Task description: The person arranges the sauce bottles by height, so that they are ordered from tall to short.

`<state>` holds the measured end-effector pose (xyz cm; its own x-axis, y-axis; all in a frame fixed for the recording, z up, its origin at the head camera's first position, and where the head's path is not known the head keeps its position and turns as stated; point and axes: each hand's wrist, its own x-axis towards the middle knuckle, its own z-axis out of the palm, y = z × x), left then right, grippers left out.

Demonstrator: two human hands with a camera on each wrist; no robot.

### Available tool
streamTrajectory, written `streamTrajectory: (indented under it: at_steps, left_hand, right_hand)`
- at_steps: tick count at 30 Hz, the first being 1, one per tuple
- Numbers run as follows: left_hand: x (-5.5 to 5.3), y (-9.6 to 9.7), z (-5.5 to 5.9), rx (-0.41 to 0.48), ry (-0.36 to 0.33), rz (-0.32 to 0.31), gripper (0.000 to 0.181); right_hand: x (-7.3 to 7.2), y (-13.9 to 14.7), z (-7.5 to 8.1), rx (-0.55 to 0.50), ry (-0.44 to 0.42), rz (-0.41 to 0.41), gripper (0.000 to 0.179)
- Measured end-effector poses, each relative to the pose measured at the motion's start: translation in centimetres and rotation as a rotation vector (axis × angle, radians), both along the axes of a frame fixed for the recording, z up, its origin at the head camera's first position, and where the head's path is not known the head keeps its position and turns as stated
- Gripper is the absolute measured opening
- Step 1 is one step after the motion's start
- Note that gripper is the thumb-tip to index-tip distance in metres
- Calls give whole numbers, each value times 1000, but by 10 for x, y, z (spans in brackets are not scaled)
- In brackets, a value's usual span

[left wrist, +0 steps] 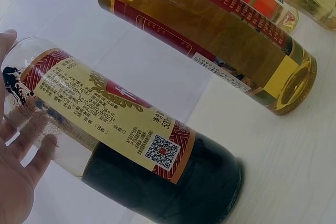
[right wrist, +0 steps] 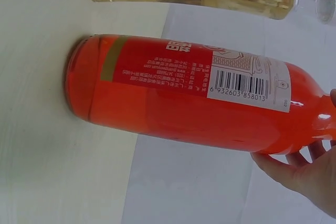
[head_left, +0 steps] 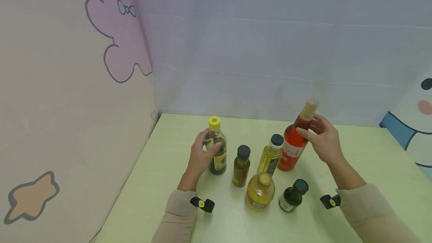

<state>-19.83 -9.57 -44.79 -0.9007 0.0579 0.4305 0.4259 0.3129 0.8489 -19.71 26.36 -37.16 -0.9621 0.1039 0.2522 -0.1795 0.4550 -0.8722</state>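
The person's left hand (head_left: 201,155) curls its fingers and thumb round the upper part of a yellow-capped bottle (head_left: 218,158), leftmost on the table (head_left: 141,194); the right hand (head_left: 326,140) grips a red bottle (head_left: 291,148) near its neck, at the group's right rear; between these are a slim bottle (head_left: 240,171) and a square bottle (head_left: 269,160); a round bottle (head_left: 260,194) and small dark bottle (head_left: 290,198) sit nearer the person.

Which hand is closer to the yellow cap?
Left. The left hand holds the bottle just below the yellow cap; the right hand holds the red bottle, farther right.
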Motion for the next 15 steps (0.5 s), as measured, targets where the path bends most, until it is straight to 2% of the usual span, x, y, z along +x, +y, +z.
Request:
streamTrajectory:
  at_steps: [15]
  left_hand:
    - [0, 0, 1, -3, 15, -1, 59]
  right_hand:
    - [-21, -10, 13, -21, -10, 105, 66]
